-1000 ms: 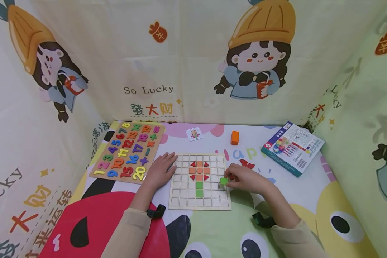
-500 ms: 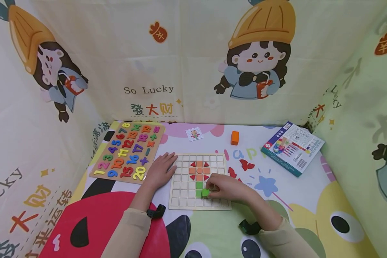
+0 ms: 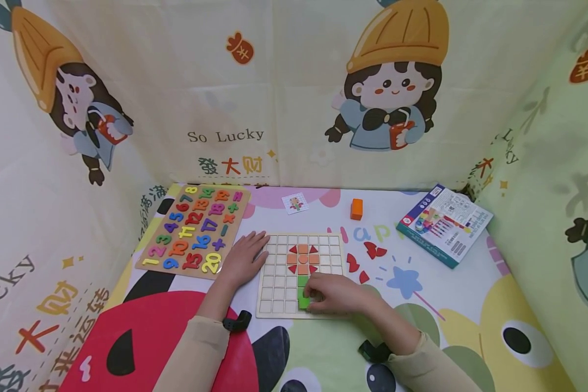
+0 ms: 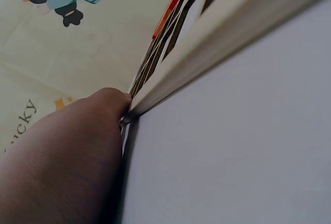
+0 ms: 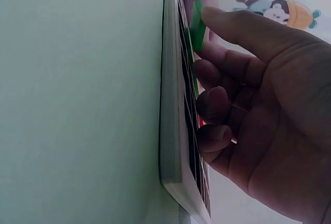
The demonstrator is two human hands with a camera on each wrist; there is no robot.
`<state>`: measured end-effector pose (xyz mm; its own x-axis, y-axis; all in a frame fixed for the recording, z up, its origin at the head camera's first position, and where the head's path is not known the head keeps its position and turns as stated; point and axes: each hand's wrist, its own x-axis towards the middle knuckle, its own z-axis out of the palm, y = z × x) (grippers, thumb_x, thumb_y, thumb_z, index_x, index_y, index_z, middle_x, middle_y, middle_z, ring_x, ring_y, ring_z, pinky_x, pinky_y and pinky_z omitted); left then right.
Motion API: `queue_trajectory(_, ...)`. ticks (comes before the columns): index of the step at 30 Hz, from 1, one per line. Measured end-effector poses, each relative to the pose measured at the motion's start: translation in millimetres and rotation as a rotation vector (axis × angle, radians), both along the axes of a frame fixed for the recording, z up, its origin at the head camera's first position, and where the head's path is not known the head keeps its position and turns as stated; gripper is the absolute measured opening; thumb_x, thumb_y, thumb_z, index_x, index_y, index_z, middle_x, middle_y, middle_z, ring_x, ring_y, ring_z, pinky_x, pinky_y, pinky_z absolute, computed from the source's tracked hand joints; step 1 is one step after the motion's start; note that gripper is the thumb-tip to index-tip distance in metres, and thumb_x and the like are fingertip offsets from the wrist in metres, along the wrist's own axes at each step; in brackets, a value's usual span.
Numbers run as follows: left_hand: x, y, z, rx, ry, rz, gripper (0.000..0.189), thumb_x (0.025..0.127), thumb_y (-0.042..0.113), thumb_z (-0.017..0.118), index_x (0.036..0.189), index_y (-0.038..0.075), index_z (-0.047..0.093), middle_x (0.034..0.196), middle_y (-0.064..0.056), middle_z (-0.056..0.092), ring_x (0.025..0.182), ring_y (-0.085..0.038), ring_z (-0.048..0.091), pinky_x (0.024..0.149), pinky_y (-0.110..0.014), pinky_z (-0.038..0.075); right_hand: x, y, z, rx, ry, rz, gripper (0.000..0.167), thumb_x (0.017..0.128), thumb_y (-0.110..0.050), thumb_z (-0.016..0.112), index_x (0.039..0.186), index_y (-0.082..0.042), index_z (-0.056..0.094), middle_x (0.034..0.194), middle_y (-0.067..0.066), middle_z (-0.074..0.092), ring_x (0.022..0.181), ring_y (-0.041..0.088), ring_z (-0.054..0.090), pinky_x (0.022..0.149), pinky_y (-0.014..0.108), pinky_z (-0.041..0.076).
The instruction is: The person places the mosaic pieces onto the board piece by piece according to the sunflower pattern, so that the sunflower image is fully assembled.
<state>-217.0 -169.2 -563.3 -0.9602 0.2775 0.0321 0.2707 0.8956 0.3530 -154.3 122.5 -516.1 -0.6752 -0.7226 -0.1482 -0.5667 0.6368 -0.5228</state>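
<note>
My right hand (image 3: pixel 337 293) pinches a green square block (image 5: pixel 197 26) between thumb and index finger, low over the wooden grid board (image 3: pixel 279 299). The block is at the lower end of a column of green squares (image 3: pixel 302 281); in the head view my fingers partly cover it. Above that column, orange pieces (image 3: pixel 302 249) form a cross on the board, with red triangles (image 3: pixel 292 269) at its corners. My left hand (image 3: pixel 244 259) lies with its fingers extended at the board's left edge, thumb against the rim in the left wrist view.
A number puzzle board (image 3: pixel 196 228) lies at the left. Behind the grid are a small pattern card (image 3: pixel 295 203) and an orange block (image 3: pixel 356 209). Loose red pieces (image 3: pixel 353 263) lie right of the grid, and a boxed set (image 3: pixel 446 226) sits at the back right.
My right hand has carried the green block leftward from the board's right edge to the lower end of the green column, uncovering the red pieces. My left hand has stayed put.
</note>
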Motion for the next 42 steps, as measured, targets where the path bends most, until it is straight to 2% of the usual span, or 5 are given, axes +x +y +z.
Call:
queue_trajectory(11, -0.7, 0.0, 0.4, -0.001, -0.002, -0.006, 0.057, 0.101, 0.051, 0.045, 0.153, 0.029, 0.037, 0.161, 0.006, 0.034, 0.154, -0.022, 0.020, 0.127, -0.047, 0.015, 3.7, -2, 0.6, 0.024, 0.052, 0.019, 0.026, 0.083, -0.045, 0.076, 0.102, -0.030, 0.065, 0.091, -0.014, 0.054, 0.079, 0.001, 0.049, 0.067, 0.016, 0.045)
queue_trajectory(18, -0.7, 0.2, 2.3, 0.010, -0.009, -0.005, 0.057, 0.101, 0.051, 0.046, 0.153, 0.029, 0.038, 0.161, 0.006, 0.034, 0.154, -0.022, 0.020, 0.127, -0.047, 0.015, 3.5, -2, 0.2, 0.023, 0.068, 0.047, 0.019, 0.086, -0.040, 0.074, 0.099, -0.031, 0.064, 0.092, -0.014, 0.054, 0.079, 0.001, 0.049, 0.066, 0.016, 0.044)
queue_trajectory(29, -0.6, 0.2, 2.4, 0.010, 0.000, -0.010, 0.057, 0.101, 0.050, 0.047, 0.153, 0.028, 0.039, 0.161, 0.004, 0.035, 0.154, -0.023, 0.021, 0.126, -0.048, 0.016, 1.2, -1, -2.6, 0.024, 0.102, 0.097, 0.022, 0.088, -0.038, 0.072, 0.110, -0.036, 0.068, 0.103, -0.017, 0.060, 0.086, 0.001, 0.053, 0.075, 0.017, 0.050)
queue_trajectory(36, 0.3, 0.4, 2.7, 0.017, 0.007, -0.012, 0.057, 0.101, 0.049, 0.048, 0.152, 0.027, 0.040, 0.160, 0.003, 0.036, 0.153, -0.025, 0.022, 0.126, -0.049, 0.017, -2.4, 6, 7.5, -0.038, 0.009, 0.044, 0.018, 0.091, -0.034, 0.069, 0.108, -0.034, 0.070, 0.103, -0.017, 0.061, 0.091, 0.001, 0.054, 0.080, 0.021, 0.053)
queue_trajectory(42, 0.5, 0.2, 3.0, 0.018, 0.001, -0.009, 0.057, 0.101, 0.050, 0.047, 0.153, 0.028, 0.039, 0.160, 0.004, 0.035, 0.154, -0.024, 0.021, 0.126, -0.049, 0.017, -15.8, 27, 14.0, -0.076, -0.037, -0.042, 0.015, 0.093, -0.032, 0.067, 0.107, -0.031, 0.070, 0.103, -0.020, 0.061, 0.095, 0.003, 0.056, 0.085, 0.024, 0.054)
